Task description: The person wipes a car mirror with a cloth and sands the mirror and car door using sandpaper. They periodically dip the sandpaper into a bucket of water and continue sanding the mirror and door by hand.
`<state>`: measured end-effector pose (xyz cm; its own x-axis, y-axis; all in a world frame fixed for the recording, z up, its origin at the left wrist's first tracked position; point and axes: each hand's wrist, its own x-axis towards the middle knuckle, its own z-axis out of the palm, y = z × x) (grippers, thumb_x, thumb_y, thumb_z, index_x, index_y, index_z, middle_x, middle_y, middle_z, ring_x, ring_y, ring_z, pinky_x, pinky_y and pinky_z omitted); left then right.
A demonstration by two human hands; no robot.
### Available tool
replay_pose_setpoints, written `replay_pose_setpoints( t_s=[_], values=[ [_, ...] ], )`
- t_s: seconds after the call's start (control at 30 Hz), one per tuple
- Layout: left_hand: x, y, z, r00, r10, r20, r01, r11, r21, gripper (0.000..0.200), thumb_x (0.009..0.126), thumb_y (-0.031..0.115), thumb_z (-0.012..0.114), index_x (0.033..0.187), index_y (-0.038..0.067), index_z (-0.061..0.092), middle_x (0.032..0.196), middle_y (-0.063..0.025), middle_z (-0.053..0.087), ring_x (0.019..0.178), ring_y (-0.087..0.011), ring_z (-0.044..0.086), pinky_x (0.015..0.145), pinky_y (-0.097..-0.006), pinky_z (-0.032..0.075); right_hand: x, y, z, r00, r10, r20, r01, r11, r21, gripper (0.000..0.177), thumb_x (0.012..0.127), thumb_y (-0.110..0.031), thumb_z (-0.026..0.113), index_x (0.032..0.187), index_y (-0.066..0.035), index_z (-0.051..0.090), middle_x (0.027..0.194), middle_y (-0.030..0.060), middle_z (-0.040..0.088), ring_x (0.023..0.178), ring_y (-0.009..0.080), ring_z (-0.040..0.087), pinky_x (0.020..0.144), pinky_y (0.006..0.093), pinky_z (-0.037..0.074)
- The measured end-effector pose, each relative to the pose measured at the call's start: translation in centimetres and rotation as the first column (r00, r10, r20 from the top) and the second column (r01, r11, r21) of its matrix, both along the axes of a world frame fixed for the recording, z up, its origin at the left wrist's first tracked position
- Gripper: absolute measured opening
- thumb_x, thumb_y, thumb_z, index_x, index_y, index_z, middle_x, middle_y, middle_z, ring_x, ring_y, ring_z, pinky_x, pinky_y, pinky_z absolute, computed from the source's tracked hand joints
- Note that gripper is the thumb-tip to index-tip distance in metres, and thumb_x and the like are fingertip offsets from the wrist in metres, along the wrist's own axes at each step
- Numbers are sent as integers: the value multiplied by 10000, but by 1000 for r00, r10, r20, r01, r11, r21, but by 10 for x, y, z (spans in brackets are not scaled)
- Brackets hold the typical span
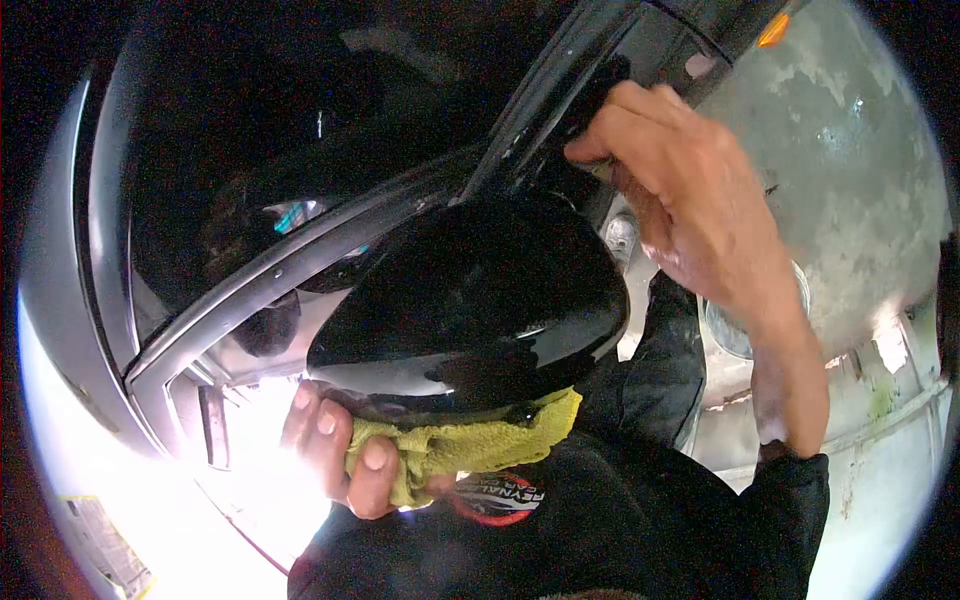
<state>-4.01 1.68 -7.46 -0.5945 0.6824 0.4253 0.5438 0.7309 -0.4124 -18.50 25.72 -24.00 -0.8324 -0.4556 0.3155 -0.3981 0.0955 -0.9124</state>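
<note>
A glossy black car side mirror (pixel 470 285) fills the middle of the head view, with light reflections along its lower edge. My left hand (pixel 345 450) is at the mirror's lower left. Its fingers are closed around a yellow cloth (pixel 470 452), which is bunched and stretches along the mirror's underside. Above and right of the mirror, my right hand (pixel 670 180) is bent at the black bodywork beside the window frame (pixel 530 110). Its fingers curl inward, and a small yellowish bit shows under them. Most of what they grip is hidden.
The dark car window (pixel 330 110) and its curved trim lie to the upper left. An orange marker (pixel 773 30) sits at the top right. Worn, patchy grey floor (pixel 850 180) spreads on the right. Strong glare washes out the lower left.
</note>
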Motion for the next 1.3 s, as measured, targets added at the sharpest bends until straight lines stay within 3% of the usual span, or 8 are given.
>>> replay_pose_setpoints(
  t_s=[0.07,0.23,0.43,0.53,0.67,0.73,0.8,1.3],
  values=[
    [-21,1,-10,994,-99,50,97,994,46,627,945,510,402,1260,-14,543,1160,-331,589,1055,-490,624,926,-623,494,-5,7,-11,993,-22,117,38,989,-141,245,719,100,631,946,12,663,872,148,629,853,351,634,751,374,487],
    [38,-2,-1,998,-66,-11,65,997,-27,489,1005,501,420,1244,91,535,1115,-208,585,1043,-391,621,900,-499,546,84,22,34,973,-49,224,127,929,-348,324,687,107,614,979,18,726,914,132,687,841,262,673,748,345,507],
    [45,21,8,960,228,161,-239,970,50,480,1010,548,446,1227,128,527,1182,-202,582,1066,-390,611,923,-513,550,56,30,37,996,66,53,-48,956,-289,371,685,117,576,1003,16,739,957,159,713,868,276,695,782,339,537],
    [47,16,14,953,239,185,-245,969,11,554,993,604,424,1246,121,523,1200,-207,580,1048,-388,609,925,-529,548,66,29,34,990,4,142,41,950,-310,325,740,116,599,1022,27,735,980,173,719,890,278,701,798,333,541],
    [22,5,3,996,-76,38,79,995,-65,575,993,576,394,1282,94,510,1201,-239,572,1027,-406,600,870,-552,559,115,13,31,915,-148,375,295,880,-372,289,815,101,629,1079,37,729,999,184,717,905,278,700,809,323,539],
    [41,4,11,988,130,84,-130,991,-7,570,998,537,371,1283,65,513,1183,-261,573,1016,-414,598,833,-557,566,121,1,35,892,-206,402,371,841,-393,323,794,119,626,1090,38,728,994,183,714,899,276,697,804,324,539],
    [23,-4,13,994,-93,54,97,992,-82,574,982,491,364,1232,1,530,1159,-307,576,1011,-436,596,821,-562,557,107,-3,35,914,-202,352,345,844,-410,395,742,161,588,1082,24,734,965,173,707,880,278,692,784,322,538],
    [62,10,22,898,255,359,-266,964,-17,521,1020,496,435,1292,58,506,1299,-253,543,1209,-440,548,1032,-582,451,70,18,30,963,-94,253,164,947,-275,409,725,159,534,1059,23,726,1060,183,703,963,308,699,864,334,527]
  ],
)
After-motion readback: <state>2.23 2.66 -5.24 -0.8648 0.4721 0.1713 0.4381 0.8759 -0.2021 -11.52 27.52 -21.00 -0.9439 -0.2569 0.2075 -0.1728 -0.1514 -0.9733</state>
